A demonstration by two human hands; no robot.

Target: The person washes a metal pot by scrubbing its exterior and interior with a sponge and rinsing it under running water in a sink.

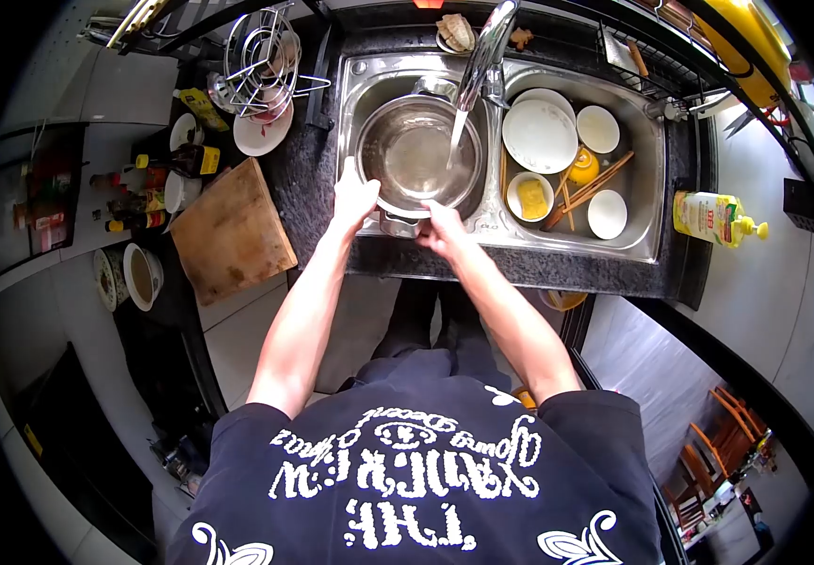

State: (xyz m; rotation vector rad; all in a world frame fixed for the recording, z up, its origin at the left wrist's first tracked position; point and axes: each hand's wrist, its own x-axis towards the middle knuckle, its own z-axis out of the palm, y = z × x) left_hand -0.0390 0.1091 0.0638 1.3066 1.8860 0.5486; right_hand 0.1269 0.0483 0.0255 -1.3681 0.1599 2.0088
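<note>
A round metal pot (416, 155) is in the left sink basin, beneath the curved faucet (487, 56), from which a stream of water runs into it. My left hand (357, 198) is closed on the pot's left rim. At the near side, my right hand (443, 229) is closed on the pot's rim beside its handle (399, 224). White plates (539, 137), bowls (607, 215), a yellow sponge (532, 199) and wooden chopsticks (605, 179) lie in the right basin.
A wooden cutting board (233, 231) leans over the counter's left edge. Behind it are sauce bottles (204, 161), a white plate (264, 132) and a wire rack (270, 61). A yellow dish soap bottle (713, 218) lies right of the sink.
</note>
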